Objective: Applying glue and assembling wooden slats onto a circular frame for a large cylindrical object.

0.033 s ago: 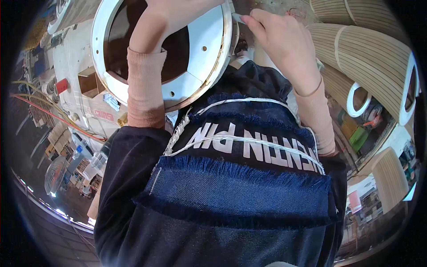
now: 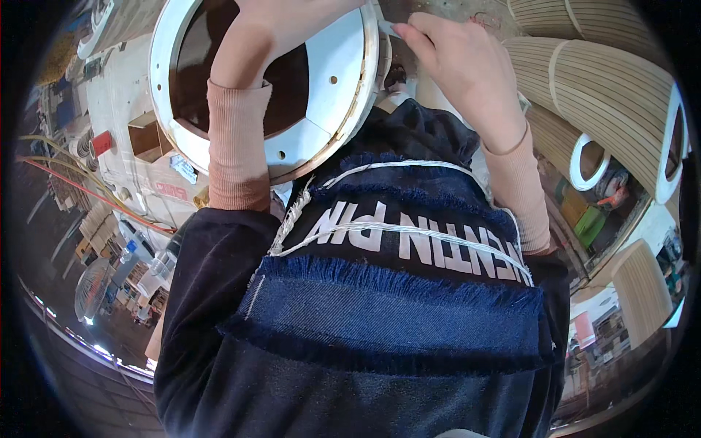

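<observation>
Head view: the white ring [image 2: 342, 55] at 11 o'clock leaves a narrow gap before the right hand [image 2: 467, 77] at 1, which pinches a pale sliver [image 2: 387, 28]. The left hand [image 2: 296, 18], near 12, overlaps the ring; its fingers are cut off, so I cannot tell its grip. Little differs from earlier. Wood-grain cylinders [image 2: 591, 84] crowd 2 o'clock.

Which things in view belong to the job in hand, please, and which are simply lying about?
Job in hand:
large round white ring, left hand over it
thin pale piece, in right hand

Apparently lying about:
brown open box
small red block-like object
striped tan rounded shells
</observation>
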Demonstrator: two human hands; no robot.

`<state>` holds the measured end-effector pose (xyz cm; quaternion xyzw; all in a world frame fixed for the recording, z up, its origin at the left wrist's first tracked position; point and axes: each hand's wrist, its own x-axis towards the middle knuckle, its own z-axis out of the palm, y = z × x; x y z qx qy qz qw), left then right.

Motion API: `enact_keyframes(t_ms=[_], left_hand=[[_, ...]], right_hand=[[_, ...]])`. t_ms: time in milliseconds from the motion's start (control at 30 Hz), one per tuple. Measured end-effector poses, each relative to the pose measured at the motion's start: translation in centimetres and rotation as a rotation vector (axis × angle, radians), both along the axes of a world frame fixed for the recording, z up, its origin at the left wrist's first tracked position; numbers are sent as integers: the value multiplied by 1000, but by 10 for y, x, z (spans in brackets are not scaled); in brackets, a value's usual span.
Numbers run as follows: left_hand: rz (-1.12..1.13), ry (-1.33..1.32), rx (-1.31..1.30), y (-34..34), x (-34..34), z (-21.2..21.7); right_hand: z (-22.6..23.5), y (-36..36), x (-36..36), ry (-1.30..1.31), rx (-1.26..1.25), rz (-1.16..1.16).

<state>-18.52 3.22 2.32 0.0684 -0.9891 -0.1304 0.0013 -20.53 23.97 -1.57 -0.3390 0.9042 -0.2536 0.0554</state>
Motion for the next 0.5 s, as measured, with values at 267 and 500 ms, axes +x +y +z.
enact_keyframes(t_ms=[267, 500], left_hand=[[-6, 8, 5, 0, 1, -1], [23, -25, -10, 1, 0, 1]], right_hand=[[2, -5, 6, 97, 12, -30], [13, 2, 27, -52, 151, -31]])
